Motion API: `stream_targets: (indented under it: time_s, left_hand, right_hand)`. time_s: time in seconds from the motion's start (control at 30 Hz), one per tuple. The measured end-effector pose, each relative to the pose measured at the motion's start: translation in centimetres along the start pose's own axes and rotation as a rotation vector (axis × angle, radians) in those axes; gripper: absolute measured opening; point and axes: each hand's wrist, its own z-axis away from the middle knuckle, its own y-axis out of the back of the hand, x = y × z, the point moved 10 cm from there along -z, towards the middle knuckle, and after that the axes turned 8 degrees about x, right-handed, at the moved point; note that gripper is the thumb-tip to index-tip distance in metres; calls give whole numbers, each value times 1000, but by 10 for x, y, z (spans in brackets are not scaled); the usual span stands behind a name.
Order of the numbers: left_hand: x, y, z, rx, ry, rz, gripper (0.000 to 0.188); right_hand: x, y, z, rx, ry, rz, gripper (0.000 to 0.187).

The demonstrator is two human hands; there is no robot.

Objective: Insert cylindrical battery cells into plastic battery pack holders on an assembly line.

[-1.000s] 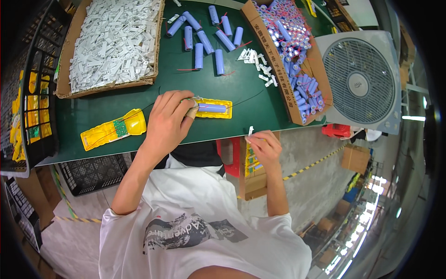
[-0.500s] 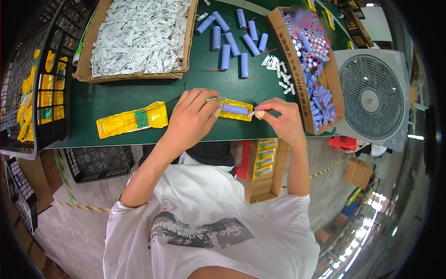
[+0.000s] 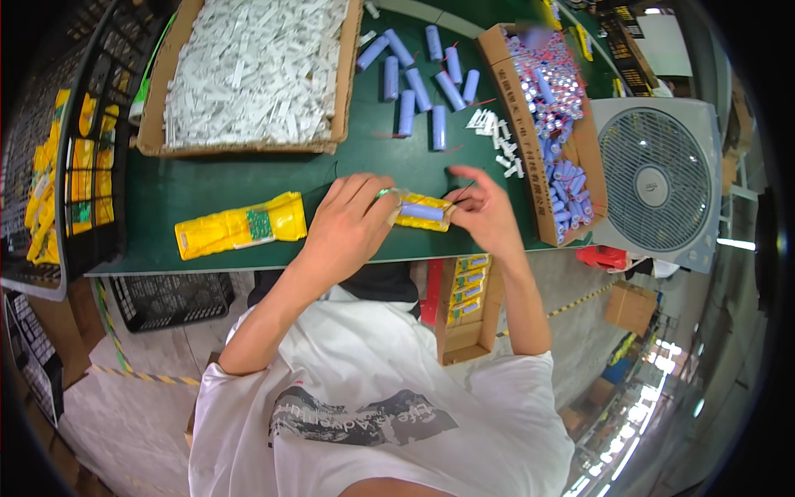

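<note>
My left hand (image 3: 348,222) grips the left end of a small yellow wrapped pack (image 3: 421,211) with a lilac cylindrical cell on top, near the front edge of the green table (image 3: 248,174). My right hand (image 3: 484,211) holds the pack's right end, fingers pinching at it, with a thin dark wire sticking up beside the thumb. A longer yellow pack with a green circuit board (image 3: 240,225) lies to the left of my left hand.
A cardboard tray of white strips (image 3: 248,70) sits at the back left. Several loose lilac cells (image 3: 422,83) lie behind my hands, small white pieces (image 3: 497,137) beside them. A cardboard box of cells (image 3: 551,124) and a fan (image 3: 658,182) stand at right. A floor box (image 3: 468,311) holds yellow packs.
My right hand came up from below the table edge to the small yellow pack and now holds its right end. My left hand stayed on the pack.
</note>
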Motion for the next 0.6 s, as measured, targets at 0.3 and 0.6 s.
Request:
stream_targets:
  time_s: [0.3, 0.6]
  left_hand:
    - [13, -13, 26, -152, -167, -173, 28]
    - [27, -11, 19, -147, -220, -123, 30]
  right_hand:
    - [29, -17, 43, 11, 65, -8, 47]
    - [3, -9, 79, 161, 97, 267, 42]
